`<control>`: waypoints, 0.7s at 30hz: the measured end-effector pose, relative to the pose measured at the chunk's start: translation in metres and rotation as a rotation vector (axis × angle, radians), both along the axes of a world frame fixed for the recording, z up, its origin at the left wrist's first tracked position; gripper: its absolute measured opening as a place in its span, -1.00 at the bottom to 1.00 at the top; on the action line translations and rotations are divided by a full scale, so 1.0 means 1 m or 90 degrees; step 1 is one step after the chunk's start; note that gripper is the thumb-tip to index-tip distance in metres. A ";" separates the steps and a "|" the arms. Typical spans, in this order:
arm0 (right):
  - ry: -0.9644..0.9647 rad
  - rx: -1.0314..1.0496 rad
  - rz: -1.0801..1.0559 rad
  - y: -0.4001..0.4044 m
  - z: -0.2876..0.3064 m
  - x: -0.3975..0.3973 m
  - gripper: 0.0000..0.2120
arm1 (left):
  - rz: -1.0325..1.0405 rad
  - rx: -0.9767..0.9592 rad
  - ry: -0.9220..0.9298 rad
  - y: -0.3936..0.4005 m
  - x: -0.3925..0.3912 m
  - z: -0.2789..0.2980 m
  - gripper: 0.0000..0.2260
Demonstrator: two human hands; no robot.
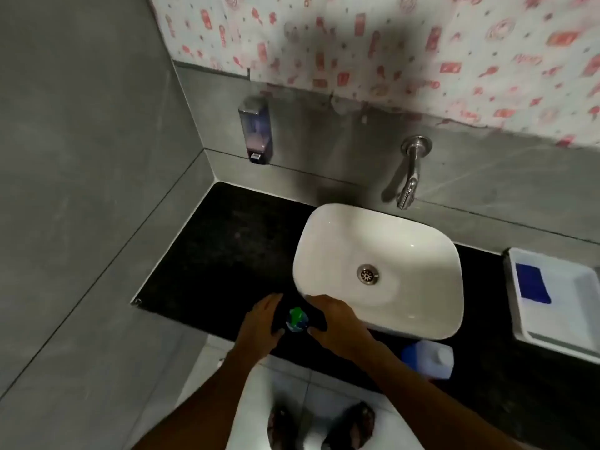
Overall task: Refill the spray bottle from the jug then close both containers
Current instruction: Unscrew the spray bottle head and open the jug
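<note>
The black counter (227, 254) is running left to right along the grey wall and carrying everything in view. The white basin (422, 248) is sitting at its centre, under the wall tap (409, 177). A white tray (535, 323) is sitting at the far right, well apart from the work. The jug (428, 358) is standing at the near edge, just right of the hands, probably staged within reach for pouring; its cap appears fitted. The spray bottle (296, 319), green-topped, is standing near the counter's near edge. The left hand (261, 323) and right hand (334, 323) are flanking it with fingers mostly extended; whether either is gripping cannot be determined.
</note>
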State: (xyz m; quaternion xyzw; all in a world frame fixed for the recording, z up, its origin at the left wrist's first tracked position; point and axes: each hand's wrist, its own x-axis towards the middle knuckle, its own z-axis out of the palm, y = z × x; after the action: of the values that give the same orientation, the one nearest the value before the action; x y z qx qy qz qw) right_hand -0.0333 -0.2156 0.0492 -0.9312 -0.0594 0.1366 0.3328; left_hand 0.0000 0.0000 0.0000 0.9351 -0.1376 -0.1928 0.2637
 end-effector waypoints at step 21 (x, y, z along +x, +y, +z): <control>0.019 -0.068 -0.069 0.050 -0.026 0.021 -0.75 | 0.094 -0.100 0.099 -0.016 0.009 -0.028 -0.61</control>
State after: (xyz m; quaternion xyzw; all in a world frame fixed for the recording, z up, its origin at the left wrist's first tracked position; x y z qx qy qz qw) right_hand -0.0126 -0.1654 0.0230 -0.9474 0.0038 0.1349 0.2901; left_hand 0.0091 -0.0162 -0.0279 0.9014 -0.0625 -0.2334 0.3593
